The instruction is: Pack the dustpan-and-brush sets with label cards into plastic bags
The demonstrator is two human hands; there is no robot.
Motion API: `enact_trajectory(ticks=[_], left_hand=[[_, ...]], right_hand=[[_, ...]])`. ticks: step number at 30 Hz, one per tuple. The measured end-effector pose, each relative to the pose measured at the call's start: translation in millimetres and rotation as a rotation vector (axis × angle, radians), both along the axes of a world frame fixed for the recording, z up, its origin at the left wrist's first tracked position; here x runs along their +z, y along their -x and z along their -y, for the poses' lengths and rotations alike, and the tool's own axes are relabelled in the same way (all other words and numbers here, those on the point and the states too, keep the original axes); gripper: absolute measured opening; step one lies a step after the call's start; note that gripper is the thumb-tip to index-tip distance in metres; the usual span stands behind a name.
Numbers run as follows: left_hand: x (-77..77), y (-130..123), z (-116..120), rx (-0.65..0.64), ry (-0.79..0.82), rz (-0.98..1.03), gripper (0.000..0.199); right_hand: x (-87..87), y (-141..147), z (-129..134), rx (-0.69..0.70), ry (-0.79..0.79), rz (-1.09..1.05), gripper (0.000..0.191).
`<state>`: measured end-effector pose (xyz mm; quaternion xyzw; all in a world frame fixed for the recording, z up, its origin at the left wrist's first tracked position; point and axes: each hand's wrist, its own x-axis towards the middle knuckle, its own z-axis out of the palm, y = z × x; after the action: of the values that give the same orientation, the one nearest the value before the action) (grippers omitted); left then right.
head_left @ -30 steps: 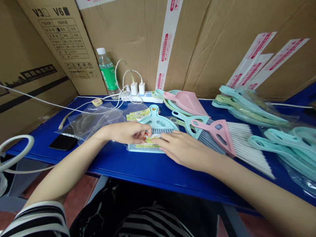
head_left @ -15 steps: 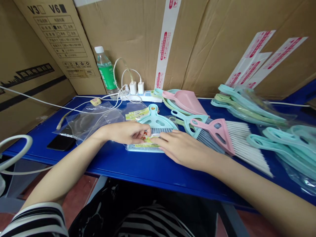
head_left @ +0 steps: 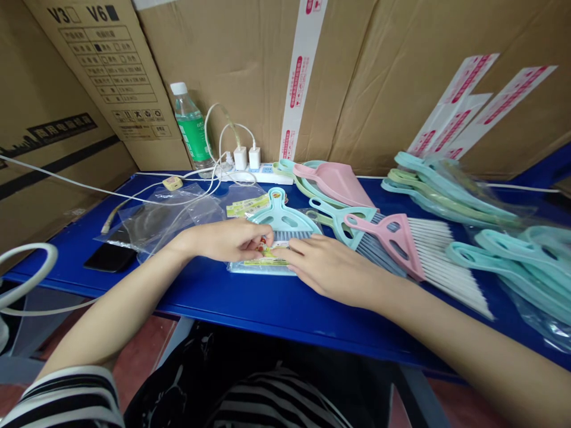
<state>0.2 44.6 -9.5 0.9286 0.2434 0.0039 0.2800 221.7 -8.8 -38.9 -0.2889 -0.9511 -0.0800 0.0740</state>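
A light-blue brush and dustpan set (head_left: 285,219) lies on the blue table in front of me, its handle pointing away and its grey bristles towards me. Over its near part is a yellow-green label (head_left: 267,253) with clear plastic around it. My left hand (head_left: 232,239) is closed at the label's left side, thumb and fingertips pinched on it. From the right my right hand (head_left: 319,261) rests palm down on the label and bristles, fingers stretched out, its fingertips close to my left hand.
Right of my hands lie a pink brush (head_left: 395,241), a pink dustpan (head_left: 341,183) and bagged blue-green sets (head_left: 450,193). A power strip (head_left: 267,174), a bottle (head_left: 193,131), cables, clear bags and a black phone (head_left: 110,257) are at the left and back. Cardboard boxes (head_left: 250,53) stand behind.
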Motion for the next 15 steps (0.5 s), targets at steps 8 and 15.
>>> enact_trajectory(ticks=[8,15], left_hand=[[0.5,-2.2,3.5,0.018,-0.052,-0.037,0.005],[-0.8,-1.5,2.5,0.011,-0.082,-0.028,0.004]], right_hand=[[-1.0,-0.7,-0.3,0.007,-0.007,-0.006,0.031],[-2.2,-0.9,0.1,0.021,-0.012,-0.031,0.030]])
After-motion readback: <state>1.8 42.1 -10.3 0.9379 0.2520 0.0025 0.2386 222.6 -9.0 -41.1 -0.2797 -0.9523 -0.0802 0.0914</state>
